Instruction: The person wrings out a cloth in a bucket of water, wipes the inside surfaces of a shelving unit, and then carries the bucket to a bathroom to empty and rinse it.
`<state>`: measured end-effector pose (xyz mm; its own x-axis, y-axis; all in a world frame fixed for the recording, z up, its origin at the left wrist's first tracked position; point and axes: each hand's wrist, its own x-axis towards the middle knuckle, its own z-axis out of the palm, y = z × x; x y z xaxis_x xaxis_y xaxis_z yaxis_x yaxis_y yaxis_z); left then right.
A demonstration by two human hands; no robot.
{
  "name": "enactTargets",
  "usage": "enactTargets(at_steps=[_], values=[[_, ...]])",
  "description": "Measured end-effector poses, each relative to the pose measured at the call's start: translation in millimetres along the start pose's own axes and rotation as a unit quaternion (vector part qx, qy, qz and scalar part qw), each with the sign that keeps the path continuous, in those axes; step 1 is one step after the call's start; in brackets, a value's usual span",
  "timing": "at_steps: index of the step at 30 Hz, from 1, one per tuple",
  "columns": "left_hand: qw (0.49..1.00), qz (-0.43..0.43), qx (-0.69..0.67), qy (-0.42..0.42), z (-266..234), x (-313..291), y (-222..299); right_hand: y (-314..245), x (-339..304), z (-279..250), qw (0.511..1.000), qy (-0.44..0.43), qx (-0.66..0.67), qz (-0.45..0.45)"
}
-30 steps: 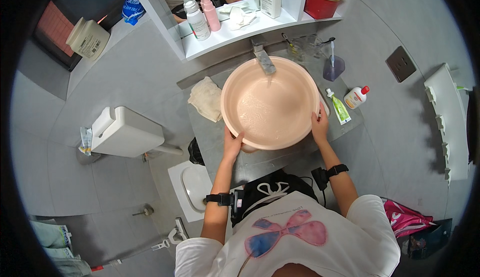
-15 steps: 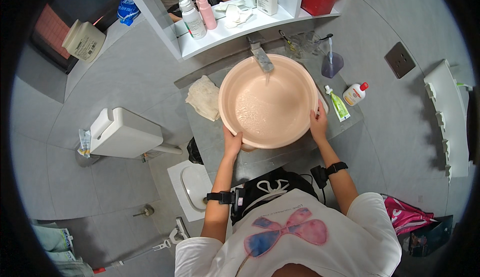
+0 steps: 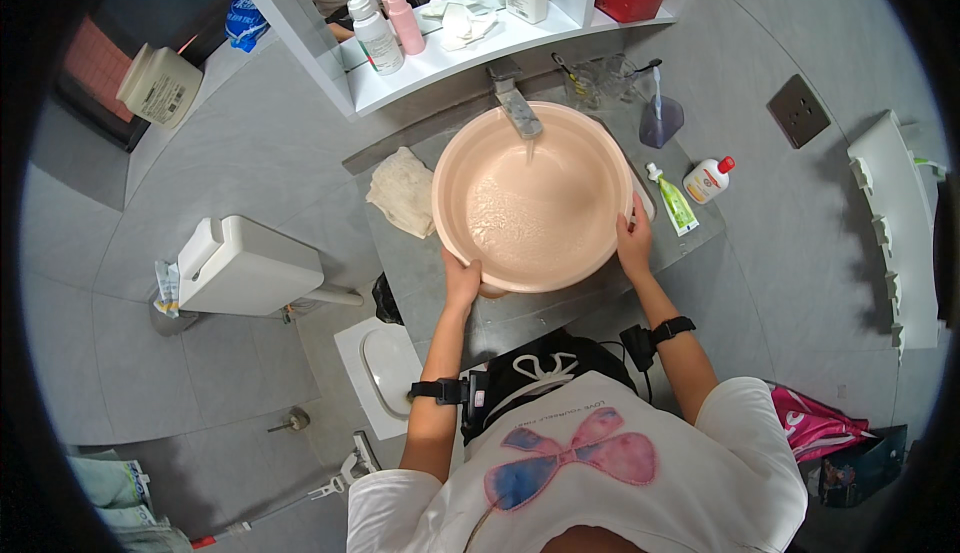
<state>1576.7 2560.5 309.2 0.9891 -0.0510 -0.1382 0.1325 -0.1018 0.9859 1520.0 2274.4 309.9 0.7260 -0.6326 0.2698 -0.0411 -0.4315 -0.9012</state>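
Observation:
A round peach-coloured plastic basin [image 3: 560, 243] sits at the sink on the grey counter, under the metal faucet [image 3: 520, 113]. Water runs from the spout, and the water inside the basin ripples at the left. My left hand [image 3: 460, 278] grips the basin's rim at the near left, thumb on the rim and fingers below. On the right side my right hand [image 3: 634, 241] holds the rim too, its fingers partly hidden under the edge. A crumpled off-white cloth [image 3: 400, 193] lies against the basin's left side.
Right of the basin lie a green tube [image 3: 673, 200] and a white bottle with a red cap [image 3: 708, 181], near a purple cup with a toothbrush [image 3: 660, 123]. A white shelf [image 3: 440, 68] with bottles overhangs the back. A squat toilet [image 3: 378, 373] is at floor level, left.
The whole view has shifted slightly. Both hands keep their hold on the basin, which stays under the running faucet.

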Motion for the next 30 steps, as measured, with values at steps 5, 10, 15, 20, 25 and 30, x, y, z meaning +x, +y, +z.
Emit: enactTargets(at_steps=[5, 10, 15, 20, 25, 30], values=[[1.000, -0.002, 0.005, 0.007, -0.5, 0.2, 0.8, 4.8, 0.4, 0.2, 0.999, -0.027, -0.018, 0.001], [1.000, 0.003, 0.019, 0.006, 1.9, -1.3, 3.6, 5.2, 0.0, -0.3, 0.999, -0.018, -0.030, -0.004], [1.000, 0.002, 0.013, 0.006, 3.1, -0.5, 4.2, 4.1, -0.2, -0.5, 0.999, -0.015, -0.036, -0.008], [1.000, -0.007, 0.012, 0.008, 1.5, -1.0, 3.8, 4.4, 3.5, -1.9, 1.000, -0.018, -0.016, -0.001], [1.000, -0.021, -0.008, -0.009, -2.1, -2.1, 3.2, 4.5, 6.8, -7.6, 0.998, -0.062, 0.020, 0.016], [0.999, -0.026, -0.042, -0.011, 2.5, -3.0, 5.7, 4.3, 4.6, -5.7, 0.996, -0.029, 0.080, 0.029]])
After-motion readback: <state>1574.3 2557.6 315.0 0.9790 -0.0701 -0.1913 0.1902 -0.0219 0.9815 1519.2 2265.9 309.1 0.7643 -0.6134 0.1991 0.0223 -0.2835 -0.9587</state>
